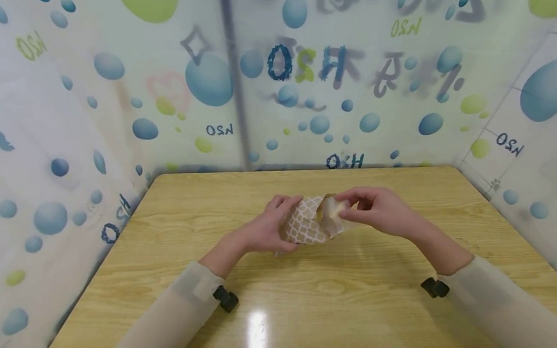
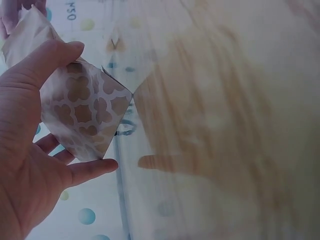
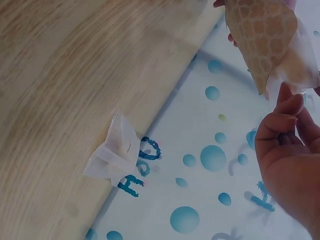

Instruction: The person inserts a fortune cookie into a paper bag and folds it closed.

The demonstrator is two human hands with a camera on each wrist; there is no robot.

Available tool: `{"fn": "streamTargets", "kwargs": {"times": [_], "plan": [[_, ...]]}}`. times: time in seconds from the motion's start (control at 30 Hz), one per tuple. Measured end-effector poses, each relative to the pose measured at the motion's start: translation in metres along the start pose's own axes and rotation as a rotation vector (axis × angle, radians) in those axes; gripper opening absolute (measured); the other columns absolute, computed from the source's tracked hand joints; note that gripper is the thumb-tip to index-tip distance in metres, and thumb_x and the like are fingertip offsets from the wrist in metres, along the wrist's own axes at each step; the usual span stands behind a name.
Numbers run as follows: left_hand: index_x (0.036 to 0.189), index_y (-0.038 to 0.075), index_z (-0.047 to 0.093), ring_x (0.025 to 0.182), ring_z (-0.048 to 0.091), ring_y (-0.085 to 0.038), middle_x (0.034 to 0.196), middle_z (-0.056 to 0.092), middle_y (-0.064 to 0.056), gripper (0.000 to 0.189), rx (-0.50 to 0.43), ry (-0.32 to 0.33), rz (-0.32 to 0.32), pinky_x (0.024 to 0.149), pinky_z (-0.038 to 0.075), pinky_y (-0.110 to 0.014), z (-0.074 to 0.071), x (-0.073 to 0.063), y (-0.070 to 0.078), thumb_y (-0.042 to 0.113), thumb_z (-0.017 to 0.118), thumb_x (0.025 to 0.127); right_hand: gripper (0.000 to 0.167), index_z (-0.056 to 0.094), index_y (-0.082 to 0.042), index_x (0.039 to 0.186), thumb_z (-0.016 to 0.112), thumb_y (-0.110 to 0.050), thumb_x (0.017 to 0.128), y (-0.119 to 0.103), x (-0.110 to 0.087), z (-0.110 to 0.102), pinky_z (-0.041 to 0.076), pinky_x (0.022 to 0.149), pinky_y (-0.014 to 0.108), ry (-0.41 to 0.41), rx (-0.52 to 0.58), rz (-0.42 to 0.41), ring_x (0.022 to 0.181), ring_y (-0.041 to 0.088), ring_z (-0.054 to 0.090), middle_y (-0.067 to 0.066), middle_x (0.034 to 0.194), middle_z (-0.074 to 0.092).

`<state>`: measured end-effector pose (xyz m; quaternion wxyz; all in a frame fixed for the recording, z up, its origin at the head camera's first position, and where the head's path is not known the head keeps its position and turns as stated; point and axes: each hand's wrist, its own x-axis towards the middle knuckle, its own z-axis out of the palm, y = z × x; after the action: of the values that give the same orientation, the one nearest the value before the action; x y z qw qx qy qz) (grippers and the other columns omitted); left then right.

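A tan paper bag (image 1: 305, 221) with a white lattice pattern is held above the wooden table, its mouth facing right. My left hand (image 1: 273, 224) grips its closed end, thumb on one side and fingers on the other; in the left wrist view the bag's folded corner (image 2: 95, 115) sticks out between them. At the mouth, my right hand (image 1: 379, 208) pinches a whitish translucent packet (image 1: 334, 216) between thumb and fingertips. Something pale shows through that packet (image 3: 297, 65) in the right wrist view. Part of the packet is hidden by the bag's rim.
The glossy wooden table (image 1: 313, 298) reflects the left hand and bag in the left wrist view. A crumpled white packet (image 3: 115, 152) shows at the table's edge in the right wrist view. Behind the table hangs a curtain (image 1: 373, 85) with blue and green drops.
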<state>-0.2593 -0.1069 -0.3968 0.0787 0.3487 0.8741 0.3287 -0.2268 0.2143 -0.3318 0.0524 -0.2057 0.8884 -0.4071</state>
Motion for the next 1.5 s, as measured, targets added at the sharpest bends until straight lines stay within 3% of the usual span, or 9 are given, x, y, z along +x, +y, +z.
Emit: {"fn": "streamTargets", "kwargs": {"times": [0.4,0.77,1.07,1.5], "plan": [[0.174,0.018,0.024,0.145,0.042,-0.034,0.162,0.032,-0.018,0.113,-0.011,0.005,0.000,0.123,0.045,-0.058,0.000,0.000,0.000,0.025,0.093,0.085,0.034,0.078,-0.014,0.133,0.081,-0.029,0.102,0.000,0.006,0.012,0.050,0.068,0.030,0.080,-0.124,-0.110,0.078,0.018,0.056,0.003,0.108,0.070],[0.175,0.016,0.023,0.143,0.043,-0.032,0.160,0.032,-0.016,0.114,-0.029,0.002,-0.019,0.122,0.046,-0.056,0.003,0.000,0.001,0.026,0.093,0.086,0.036,0.077,-0.016,0.136,0.081,-0.026,0.102,-0.001,0.008,0.026,0.049,0.070,0.027,0.070,-0.137,-0.171,0.078,0.017,0.053,0.002,0.104,0.067],[0.174,0.016,0.024,0.146,0.043,-0.033,0.162,0.032,-0.017,0.114,-0.033,0.014,-0.019,0.124,0.044,-0.058,0.001,-0.001,0.000,0.025,0.093,0.085,0.045,0.073,-0.018,0.145,0.082,-0.024,0.101,0.014,-0.005,0.020,0.045,0.066,0.028,0.182,-0.110,-0.156,0.075,0.017,0.049,0.005,0.112,0.066],[0.174,0.016,0.025,0.147,0.043,-0.033,0.162,0.032,-0.017,0.113,-0.020,0.023,-0.007,0.124,0.045,-0.058,0.000,-0.001,-0.001,0.026,0.094,0.085,0.039,0.077,-0.020,0.140,0.080,-0.024,0.102,0.014,-0.004,0.022,0.044,0.064,0.027,0.158,-0.092,-0.140,0.074,0.017,0.046,0.005,0.111,0.063]]}}
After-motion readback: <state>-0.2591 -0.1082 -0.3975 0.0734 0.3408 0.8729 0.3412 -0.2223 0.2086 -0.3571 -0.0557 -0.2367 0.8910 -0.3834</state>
